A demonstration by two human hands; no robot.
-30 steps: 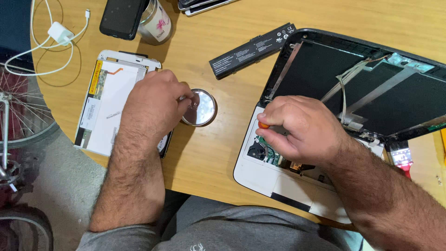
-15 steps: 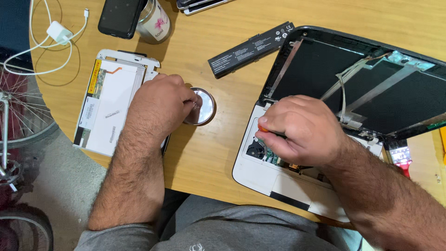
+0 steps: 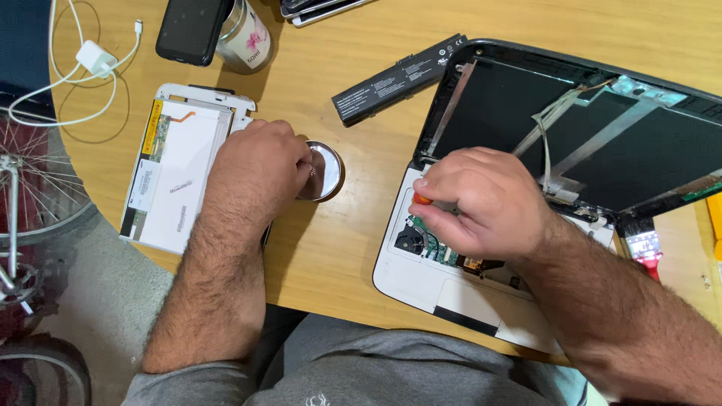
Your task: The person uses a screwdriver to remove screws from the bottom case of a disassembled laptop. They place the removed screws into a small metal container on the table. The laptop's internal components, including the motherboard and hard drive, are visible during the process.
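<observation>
My right hand (image 3: 481, 199) is closed around a screwdriver with an orange handle (image 3: 421, 200), held over the exposed inside of a white laptop base (image 3: 421, 278). Its black lid shell (image 3: 564, 128) lies open with no screen in it, showing cables and metal strips. My left hand (image 3: 256, 173) rests on the wooden table with its fingertips inside a small round metal lid (image 3: 327, 169); what they pinch is too small to tell. Under my left wrist lies a removed white screen panel (image 3: 177, 169).
A black laptop battery (image 3: 398, 79) lies above the metal lid. At the far edge stand a black phone (image 3: 192, 30) and a glass jar (image 3: 244, 37). A white charger with cable (image 3: 94, 60) lies at the left, bicycle wheels (image 3: 30, 210) beyond the table edge.
My left hand's fingertips have stayed at the metal lid with only small shifts. My right hand has kept working the screwdriver at the same spot on the laptop base.
</observation>
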